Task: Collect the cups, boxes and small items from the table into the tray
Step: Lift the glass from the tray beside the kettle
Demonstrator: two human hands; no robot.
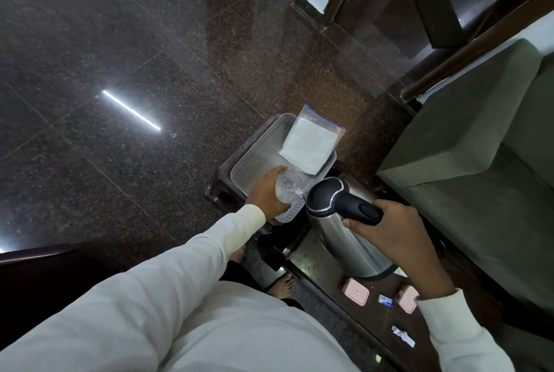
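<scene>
My left hand (pixel 267 193) grips a clear glass cup (pixel 288 186) above the near end of the perforated white tray (pixel 257 151). My right hand (pixel 389 226) holds the black handle of a steel kettle (pixel 341 230), which is tilted with its spout at the cup's rim. A clear bag of white napkins (pixel 310 144) leans over the tray's far right corner. On the dark table (pixel 317 266) near me lie two pink boxes (pixel 355 291) (pixel 407 299), a small blue sachet (pixel 385 300) and a white sachet (pixel 403 335).
The tray rests on a small dark stool (pixel 220 180) beside the table. A grey-green sofa (pixel 479 162) fills the right side. Dark speckled floor (pixel 120 72) spreads to the left, and my bare feet (pixel 283 283) stand by the table's edge.
</scene>
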